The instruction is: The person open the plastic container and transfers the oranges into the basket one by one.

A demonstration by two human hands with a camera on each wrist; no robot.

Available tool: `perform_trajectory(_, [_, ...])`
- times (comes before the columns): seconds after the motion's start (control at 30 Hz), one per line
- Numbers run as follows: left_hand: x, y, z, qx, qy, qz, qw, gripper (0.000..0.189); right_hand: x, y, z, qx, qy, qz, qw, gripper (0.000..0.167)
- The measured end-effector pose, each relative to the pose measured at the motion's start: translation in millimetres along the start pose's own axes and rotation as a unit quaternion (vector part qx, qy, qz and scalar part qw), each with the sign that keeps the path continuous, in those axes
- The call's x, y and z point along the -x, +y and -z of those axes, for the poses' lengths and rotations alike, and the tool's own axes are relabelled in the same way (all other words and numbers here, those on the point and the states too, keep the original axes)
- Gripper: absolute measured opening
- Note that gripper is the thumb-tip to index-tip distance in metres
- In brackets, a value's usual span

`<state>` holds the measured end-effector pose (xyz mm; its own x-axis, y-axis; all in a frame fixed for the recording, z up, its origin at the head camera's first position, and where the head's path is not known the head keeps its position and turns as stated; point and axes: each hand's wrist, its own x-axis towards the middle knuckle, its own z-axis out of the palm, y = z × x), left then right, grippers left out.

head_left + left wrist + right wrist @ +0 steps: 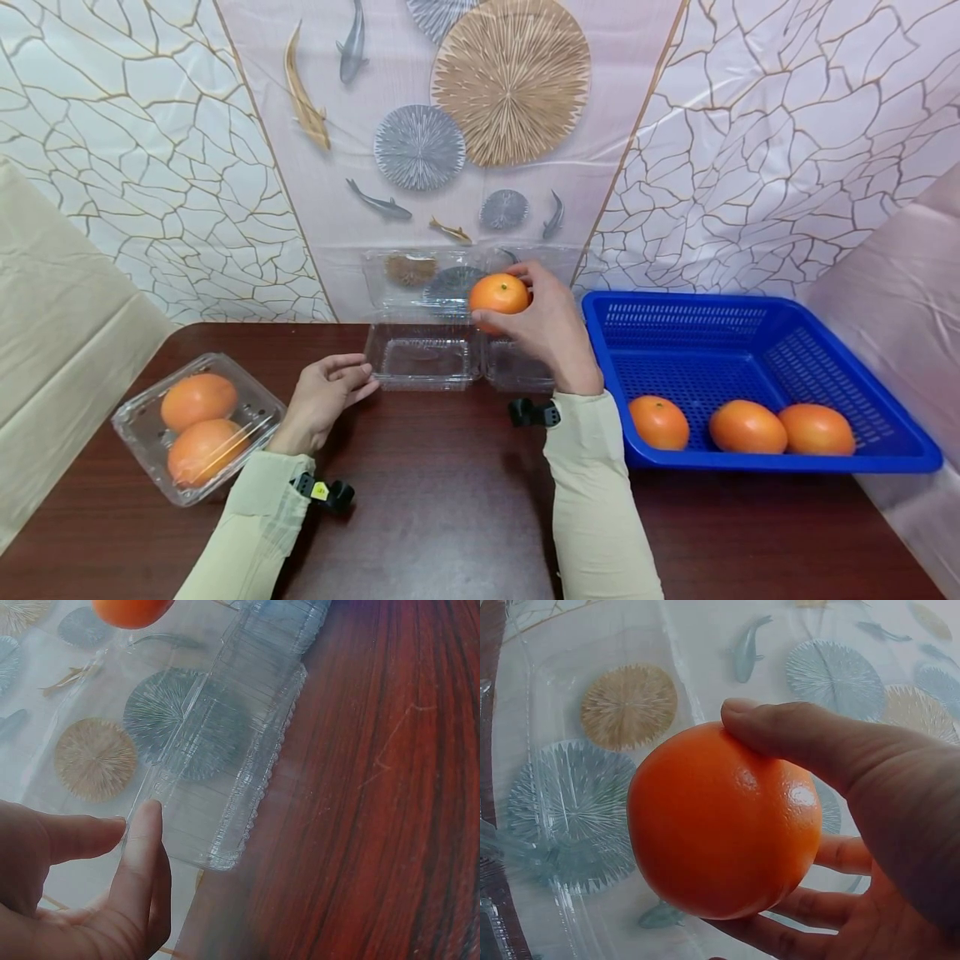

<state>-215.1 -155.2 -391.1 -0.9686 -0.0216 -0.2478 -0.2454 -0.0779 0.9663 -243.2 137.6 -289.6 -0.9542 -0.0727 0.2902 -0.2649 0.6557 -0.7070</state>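
Note:
An orange [498, 294] is held between the thumb and fingers of my right hand [551, 329]. It is raised over a clear plastic clamshell container [517, 362], whose lid stands up behind. A second clear clamshell [423, 358] sits just to the left with its lid up. At its left front edge is my left hand [326, 396]; the thumb and fingers are fairly straight, with the tips at the plastic rim [176, 780]. In the right wrist view, the orange [720, 825] hides part of the fingers.
On the right stands a blue plastic basket [750, 304] with three oranges [748, 427] along its near side. A closed clear clamshell [258, 396] with two oranges [198, 402] lies at the left of the dark wooden table [442, 500]. A patterned sheet [510, 192] hangs behind.

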Motion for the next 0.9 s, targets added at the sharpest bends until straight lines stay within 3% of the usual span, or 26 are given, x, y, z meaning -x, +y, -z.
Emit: perform_trajectory(0.9, [-0.5,-0.5,-0.2,-0.005,0.002,0.002,1.0,0.046,3.9,5.2,17.8,-0.011,0.007,-0.022,0.9997,0.066])
